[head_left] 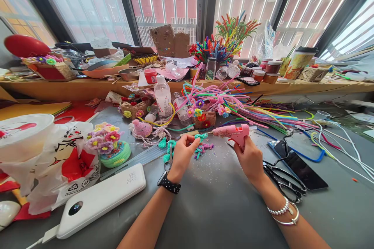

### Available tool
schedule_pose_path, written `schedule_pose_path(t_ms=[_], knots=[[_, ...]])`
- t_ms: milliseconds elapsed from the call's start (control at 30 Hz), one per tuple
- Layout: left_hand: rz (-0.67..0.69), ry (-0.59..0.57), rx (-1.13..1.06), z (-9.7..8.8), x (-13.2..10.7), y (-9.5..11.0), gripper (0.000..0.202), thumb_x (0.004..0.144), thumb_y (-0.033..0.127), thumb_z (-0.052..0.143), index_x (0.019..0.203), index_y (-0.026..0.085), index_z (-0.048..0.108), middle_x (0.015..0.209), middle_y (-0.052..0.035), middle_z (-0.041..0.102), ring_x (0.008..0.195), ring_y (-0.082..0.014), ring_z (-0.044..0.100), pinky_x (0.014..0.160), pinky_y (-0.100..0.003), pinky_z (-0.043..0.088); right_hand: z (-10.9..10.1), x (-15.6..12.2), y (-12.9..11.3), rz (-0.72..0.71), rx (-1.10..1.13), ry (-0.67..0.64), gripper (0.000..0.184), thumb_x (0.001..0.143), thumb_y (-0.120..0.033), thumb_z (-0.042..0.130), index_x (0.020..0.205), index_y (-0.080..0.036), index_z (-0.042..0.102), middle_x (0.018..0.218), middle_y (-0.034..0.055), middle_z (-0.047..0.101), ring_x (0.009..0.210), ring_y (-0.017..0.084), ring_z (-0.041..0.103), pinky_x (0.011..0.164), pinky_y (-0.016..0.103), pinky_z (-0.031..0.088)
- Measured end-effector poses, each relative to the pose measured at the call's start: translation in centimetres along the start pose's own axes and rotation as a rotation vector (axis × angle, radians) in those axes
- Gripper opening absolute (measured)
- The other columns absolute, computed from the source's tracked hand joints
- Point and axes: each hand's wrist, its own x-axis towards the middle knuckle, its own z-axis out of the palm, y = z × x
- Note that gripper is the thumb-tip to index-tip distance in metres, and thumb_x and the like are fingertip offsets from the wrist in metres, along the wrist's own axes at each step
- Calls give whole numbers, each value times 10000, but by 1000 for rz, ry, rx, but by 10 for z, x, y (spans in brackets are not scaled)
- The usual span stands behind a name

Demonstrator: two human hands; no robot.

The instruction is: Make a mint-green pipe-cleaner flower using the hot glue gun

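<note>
My right hand [248, 159] grips a pink glue gun [230, 132] by its handle, with the nozzle pointing left. At that nozzle is a teal pipe-cleaner piece [201, 137], pinched in the fingers of my left hand [184, 153]. The nozzle looks close to or touching the teal piece; I cannot tell which. Just below lies a purple and teal fuzzy piece [203, 148] on the table. Left of my left hand are small scissors [168, 159] and more teal pipe-cleaner pieces [163, 144]. Beneath the hands, small bits of debris are scattered over the grey table [210, 202].
A white power bank [102, 202] and a pipe-cleaner flower pot [115, 153] stand left. Black-handled scissors [284, 183] and a phone [298, 165] lie right. Behind are a clear bottle [163, 97], a flowered basket [209, 118] and bundled pipe cleaners [248, 105].
</note>
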Motion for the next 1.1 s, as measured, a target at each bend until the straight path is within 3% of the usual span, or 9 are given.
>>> schedule_pose_path(t_ms=[300, 533, 733, 1100], knots=[[6, -11, -45, 0, -1, 2, 219, 666, 359, 610, 658, 170, 499, 587, 27, 578, 490, -82, 446, 485, -209, 312, -1, 4, 1, 65, -46, -20, 280, 817, -351, 349, 900, -138, 510, 669, 76, 590, 538, 191, 530, 470, 264, 320], [10, -6, -18, -1, 0, 0, 237, 672, 371, 606, 652, 167, 489, 591, 22, 572, 513, -85, 441, 487, -208, 304, -13, 9, -6, 173, 179, -20, 440, 723, -569, 483, 851, -152, 535, 567, -8, 517, 455, 133, 457, 454, 239, 334], [24, -4, 16, -1, 1, -2, 242, 672, 377, 608, 654, 163, 496, 612, 16, 573, 534, -89, 449, 494, -209, 305, -13, 7, -8, 129, 283, -67, 406, 778, -547, 429, 816, -157, 538, 573, 10, 545, 466, 139, 466, 468, 254, 350], [28, -6, -5, -1, 0, -1, 235, 662, 363, 622, 645, 160, 505, 603, 24, 568, 519, -81, 443, 489, -204, 304, -12, 6, -8, 69, 236, -51, 397, 801, -527, 409, 878, -158, 534, 610, 26, 565, 493, 156, 493, 472, 263, 364]])
